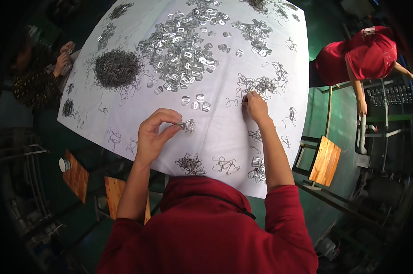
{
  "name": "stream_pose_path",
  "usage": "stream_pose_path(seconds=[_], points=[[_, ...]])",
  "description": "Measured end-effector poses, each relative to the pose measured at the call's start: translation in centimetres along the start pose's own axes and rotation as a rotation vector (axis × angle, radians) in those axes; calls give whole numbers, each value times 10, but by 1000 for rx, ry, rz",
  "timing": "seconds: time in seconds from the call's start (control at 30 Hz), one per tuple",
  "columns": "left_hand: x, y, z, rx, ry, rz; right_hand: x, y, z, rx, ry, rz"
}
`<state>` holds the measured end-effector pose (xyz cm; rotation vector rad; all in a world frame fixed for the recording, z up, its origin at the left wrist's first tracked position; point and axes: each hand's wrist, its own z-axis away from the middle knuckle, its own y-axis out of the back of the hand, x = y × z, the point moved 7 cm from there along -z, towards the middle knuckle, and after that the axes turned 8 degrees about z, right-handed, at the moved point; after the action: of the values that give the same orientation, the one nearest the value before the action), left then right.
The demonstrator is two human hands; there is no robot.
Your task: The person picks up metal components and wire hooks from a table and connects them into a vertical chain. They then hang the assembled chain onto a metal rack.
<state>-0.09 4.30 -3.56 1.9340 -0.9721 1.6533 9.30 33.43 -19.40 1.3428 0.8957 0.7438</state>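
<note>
My left hand is closed, thumb and fingers pinching a small metal piece with bent wires just above the white-covered table. Its exact kind is too small to tell. My right hand reaches to the near edge of a loose pile of bent wire hooks. Those fingers are pressed together, and whatever they grip is hidden. Between the hands, a few flat silver buckles lie apart from a large heap of the same buckles farther back.
A dense dark mound of wire hooks sits at the left. Small hook clusters and some buckles lie near the front edge. Wooden stools stand around the table. One co-worker in red bends at the right; another person's hands show at the left.
</note>
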Motion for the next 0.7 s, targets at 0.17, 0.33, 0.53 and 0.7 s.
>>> stream_pose_path(seconds=[0.17, 0.33, 0.53, 0.7], points=[[1, -5, 1, -12, 3, 5, 14, 0, 3, 56, -179, -328], [11, -3, 5, -13, -26, 3, 10, 2, -13, 9, -290, -271], [21, 1, 14, 9, -56, -19, 6, -19, -20, -97, -400, -134], [22, 4, 19, 15, -51, -52, 6, -17, -5, -33, -321, -864]])
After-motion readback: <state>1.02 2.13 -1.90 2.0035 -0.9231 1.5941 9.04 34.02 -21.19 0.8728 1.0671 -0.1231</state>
